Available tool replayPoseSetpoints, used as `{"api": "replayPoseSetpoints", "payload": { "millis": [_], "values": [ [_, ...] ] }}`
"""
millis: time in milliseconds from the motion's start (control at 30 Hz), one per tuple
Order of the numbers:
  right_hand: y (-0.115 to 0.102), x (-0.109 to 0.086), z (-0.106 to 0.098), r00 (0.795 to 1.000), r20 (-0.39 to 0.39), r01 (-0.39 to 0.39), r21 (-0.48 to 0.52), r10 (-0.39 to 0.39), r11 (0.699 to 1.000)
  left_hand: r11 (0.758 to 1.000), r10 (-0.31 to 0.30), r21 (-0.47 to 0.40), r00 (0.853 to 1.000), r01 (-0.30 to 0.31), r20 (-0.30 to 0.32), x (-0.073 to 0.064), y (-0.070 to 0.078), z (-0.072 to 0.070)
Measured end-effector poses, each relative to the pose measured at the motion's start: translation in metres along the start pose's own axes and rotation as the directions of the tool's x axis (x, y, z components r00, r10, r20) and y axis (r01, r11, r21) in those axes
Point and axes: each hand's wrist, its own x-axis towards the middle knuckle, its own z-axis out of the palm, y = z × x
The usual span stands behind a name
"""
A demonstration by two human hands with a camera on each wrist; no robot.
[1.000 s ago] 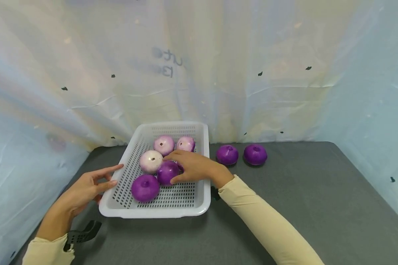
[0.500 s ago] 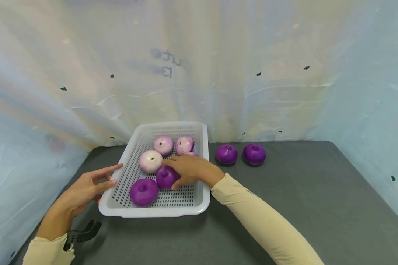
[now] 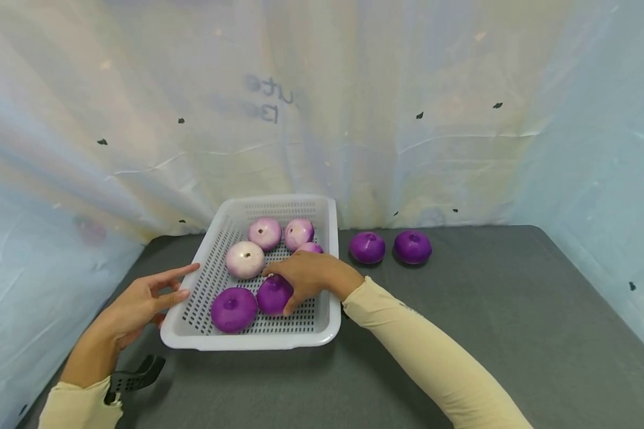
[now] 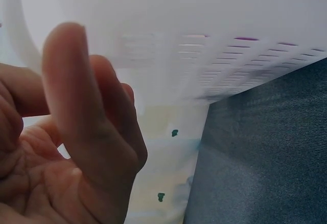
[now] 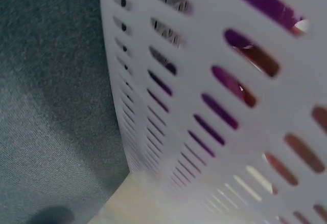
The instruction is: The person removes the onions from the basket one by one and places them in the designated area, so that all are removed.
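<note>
A white plastic basket (image 3: 249, 342) with slotted walls holds several red onions, some deep purple with the stem tip up, others pale with the root end showing. My right hand (image 3: 308, 277) reaches over the basket's right wall and grips a purple onion (image 3: 275, 294), thumb on the near side and fingers on the far side. To its left lies another purple onion (image 3: 234, 310). Behind it sits a whitish onion (image 3: 245, 260). My left hand (image 3: 145, 304) is at the basket's left rim, index finger and thumb stretched out to touch it. The right wrist view shows purple through the slots.
On the dark grey table (image 3: 488, 322), two purple onions (image 3: 367, 248) stand right of the basket near the back. Two pink onions (image 3: 265, 233) lie at the basket's far end. Plastic sheeting (image 3: 354, 107) hangs behind and at both sides.
My right hand has drawn the purple onion nearer to me inside the basket, uncovering a pink onion behind the hand. My left hand has stayed at the rim.
</note>
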Motion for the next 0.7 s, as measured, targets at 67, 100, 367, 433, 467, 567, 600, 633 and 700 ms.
{"api": "replayPoseSetpoints", "payload": {
  "millis": [67,100,367,433,467,567,600,633,700],
  "values": [
    [-0.0004,0.0001,-0.0004,1.000,0.010,-0.001,-0.008,0.002,1.000,1.000,0.000,-0.001,1.000,0.000,0.000,0.0004,-0.0004,0.0000],
    [-0.0006,-0.0002,-0.0005,1.000,0.014,-0.003,-0.010,0.003,1.000,1.000,0.000,0.000,1.000,0.000,0.000,0.0005,-0.0005,0.0000],
    [-0.0021,-0.0016,-0.0017,1.000,0.022,0.004,-0.031,-0.004,0.999,1.000,-0.002,-0.007,1.000,0.002,0.008,-0.0010,0.0014,0.0002],
    [-0.0022,-0.0021,-0.0020,1.000,0.020,0.001,-0.024,-0.001,1.000,1.000,-0.003,-0.006,1.000,0.003,0.007,-0.0011,0.0018,0.0002],
    [-0.0020,-0.0023,-0.0022,1.000,0.018,-0.002,-0.017,0.002,1.000,1.000,-0.003,-0.004,1.000,0.003,0.006,-0.0010,0.0020,0.0003],
    [-0.0010,-0.0027,-0.0017,1.000,0.009,-0.009,0.007,0.009,1.000,1.000,-0.005,0.000,1.000,0.005,0.002,-0.0008,0.0028,0.0009],
    [-0.0007,-0.0027,-0.0017,1.000,0.005,-0.009,0.013,0.009,1.000,1.000,-0.005,0.001,1.000,0.005,0.000,-0.0008,0.0030,0.0010],
    [-0.0005,-0.0028,-0.0015,1.000,0.002,-0.010,0.017,0.010,1.000,1.000,-0.006,0.002,1.000,0.006,-0.001,-0.0009,0.0033,0.0012],
    [-0.0001,-0.0026,-0.0012,1.000,-0.005,-0.005,0.030,0.005,1.000,1.000,-0.007,0.000,1.000,0.007,0.000,-0.0012,0.0035,0.0014]
  ]
}}
